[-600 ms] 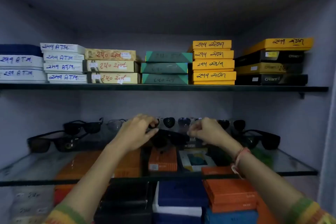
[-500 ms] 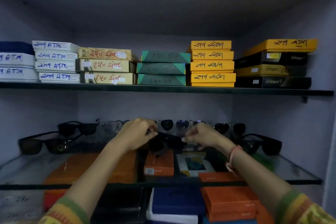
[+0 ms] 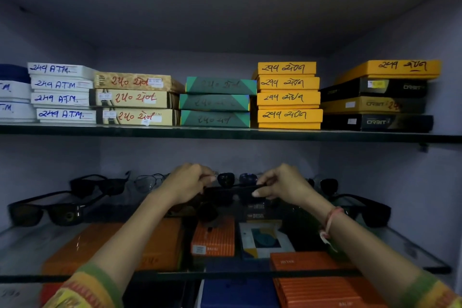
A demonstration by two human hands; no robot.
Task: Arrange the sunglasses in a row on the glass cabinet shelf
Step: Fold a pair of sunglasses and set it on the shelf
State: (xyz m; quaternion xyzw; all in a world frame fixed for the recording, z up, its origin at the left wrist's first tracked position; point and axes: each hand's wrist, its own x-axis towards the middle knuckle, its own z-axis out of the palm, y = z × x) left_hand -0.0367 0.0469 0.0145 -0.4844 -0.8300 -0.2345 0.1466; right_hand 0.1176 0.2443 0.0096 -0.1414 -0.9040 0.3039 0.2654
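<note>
A pair of black sunglasses (image 3: 233,191) is held level just above the middle of the glass shelf (image 3: 30,240). My left hand (image 3: 186,182) pinches its left end and my right hand (image 3: 282,184) pinches its right end. Behind it, round dark sunglasses (image 3: 226,179) stand near the back wall. Black sunglasses (image 3: 47,211) and another black pair (image 3: 98,184) lie at the left, with clear-lensed glasses (image 3: 147,181) beside them. More black sunglasses (image 3: 367,210) rest at the right.
An upper shelf (image 3: 225,132) carries stacks of white, tan, green, yellow (image 3: 287,95) and black boxes. Under the glass shelf lie orange boxes (image 3: 213,239), a blue box (image 3: 237,292) and others. Cabinet walls close in on both sides.
Both hands have lifted the black sunglasses slightly and my right hand has shifted to the right, so the frame now shows stretched between them. The view has tilted a little.
</note>
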